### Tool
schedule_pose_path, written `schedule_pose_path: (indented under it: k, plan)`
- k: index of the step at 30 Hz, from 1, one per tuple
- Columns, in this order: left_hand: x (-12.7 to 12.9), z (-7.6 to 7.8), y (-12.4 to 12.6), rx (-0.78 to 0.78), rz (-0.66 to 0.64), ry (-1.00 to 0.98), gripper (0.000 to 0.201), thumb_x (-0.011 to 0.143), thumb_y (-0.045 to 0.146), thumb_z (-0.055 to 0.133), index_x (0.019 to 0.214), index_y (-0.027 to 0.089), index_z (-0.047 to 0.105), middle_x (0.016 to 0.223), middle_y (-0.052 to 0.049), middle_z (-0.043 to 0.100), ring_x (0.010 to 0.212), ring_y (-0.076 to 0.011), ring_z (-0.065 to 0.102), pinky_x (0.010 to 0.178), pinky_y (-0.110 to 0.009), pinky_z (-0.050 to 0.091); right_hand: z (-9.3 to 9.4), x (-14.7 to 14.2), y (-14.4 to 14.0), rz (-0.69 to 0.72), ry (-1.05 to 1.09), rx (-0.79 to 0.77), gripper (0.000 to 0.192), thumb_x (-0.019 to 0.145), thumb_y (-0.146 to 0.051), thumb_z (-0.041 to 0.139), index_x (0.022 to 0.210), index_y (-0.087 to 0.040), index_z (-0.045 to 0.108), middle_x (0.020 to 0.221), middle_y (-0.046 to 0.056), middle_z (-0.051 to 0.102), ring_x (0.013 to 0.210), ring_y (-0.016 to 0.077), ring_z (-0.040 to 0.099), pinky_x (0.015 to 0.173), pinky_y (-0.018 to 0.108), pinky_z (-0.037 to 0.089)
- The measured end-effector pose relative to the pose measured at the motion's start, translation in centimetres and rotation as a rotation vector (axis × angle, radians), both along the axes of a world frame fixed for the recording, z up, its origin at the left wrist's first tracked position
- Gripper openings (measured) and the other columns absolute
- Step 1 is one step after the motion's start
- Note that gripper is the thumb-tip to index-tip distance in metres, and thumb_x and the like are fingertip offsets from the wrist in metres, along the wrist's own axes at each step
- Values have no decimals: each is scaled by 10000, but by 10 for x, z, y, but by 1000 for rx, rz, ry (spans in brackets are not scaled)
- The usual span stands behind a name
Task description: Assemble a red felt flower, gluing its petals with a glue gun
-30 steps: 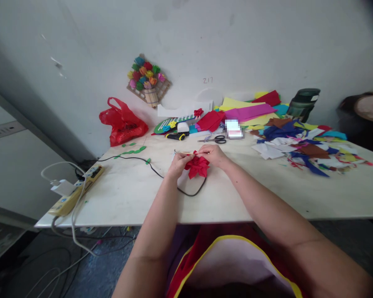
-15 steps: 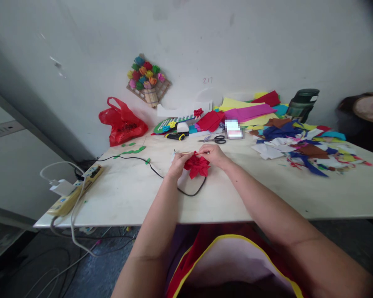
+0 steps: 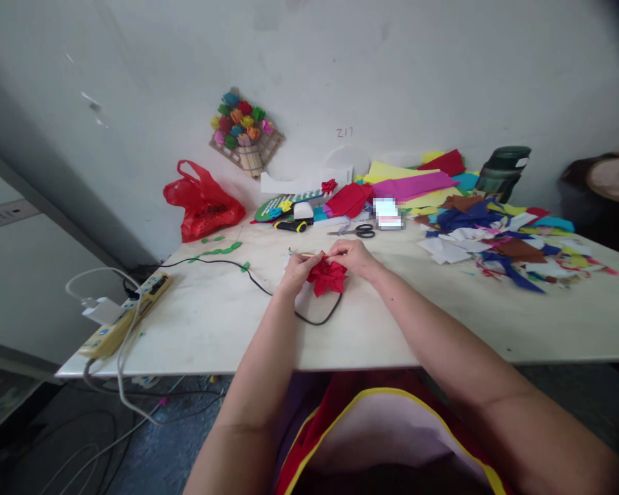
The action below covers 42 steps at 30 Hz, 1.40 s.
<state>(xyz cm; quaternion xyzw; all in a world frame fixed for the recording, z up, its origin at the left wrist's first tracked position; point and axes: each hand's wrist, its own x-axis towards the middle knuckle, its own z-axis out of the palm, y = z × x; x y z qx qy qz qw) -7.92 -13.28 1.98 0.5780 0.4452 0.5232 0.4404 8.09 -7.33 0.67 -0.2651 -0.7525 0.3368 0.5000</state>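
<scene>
Both hands pinch the red paper flower (image 3: 328,276) mid-desk (image 3: 211,323): left hand (image 3: 296,269) at its edge, right hand (image 3: 355,256) holding a thin stick (image 3: 312,255) against it. Too firm a squeeze could crush the folds, or the stick could slip.
</scene>
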Motion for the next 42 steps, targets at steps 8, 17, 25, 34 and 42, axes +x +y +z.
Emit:
schedule_pose_path:
  k: [8, 17, 25, 34, 42]
  plan:
    - [-3, -3, 2, -16, 19, 35, 425, 662, 474, 695, 480, 151, 486, 471, 30, 382, 458, -70, 309, 460, -257, 185, 1, -2, -4, 7, 22, -225, 142, 565, -295, 725, 603, -166, 679, 620, 9, 647, 591, 134, 558, 574, 265, 445]
    - [-4, -2, 2, 6, 6, 8, 409, 656, 429, 698, 464, 156, 462, 469, 34, 351, 467, -68, 284, 461, -257, 181, 10, 7, -9, 86, -76, -170, 199, 706, -326, 627, 716, -145, 709, 664, 6, 632, 629, 124, 537, 613, 265, 422]
    - [-1, 2, 0, -21, 16, -35, 382, 605, 444, 734, 489, 144, 527, 476, 23, 410, 473, -73, 324, 469, -258, 202, 6, 9, 2, 130, -199, 78, 234, 790, -335, 576, 709, -161, 709, 708, 35, 618, 682, 141, 572, 646, 269, 446]
    - [1, -2, 4, -44, 66, -128, 491, 650, 556, 705, 481, 148, 491, 450, 34, 393, 422, -50, 295, 441, -252, 186, 6, 7, 4, 52, -193, 227, 265, 837, -322, 553, 663, -173, 685, 662, 32, 599, 649, 142, 554, 639, 275, 443]
    - [3, 1, 4, -66, 146, -289, 429, 491, 453, 840, 618, 141, 573, 539, 8, 556, 480, -81, 474, 482, -220, 337, 5, 7, 6, -10, -131, 196, 283, 832, -370, 554, 707, -170, 710, 668, 37, 616, 657, 152, 569, 640, 282, 447]
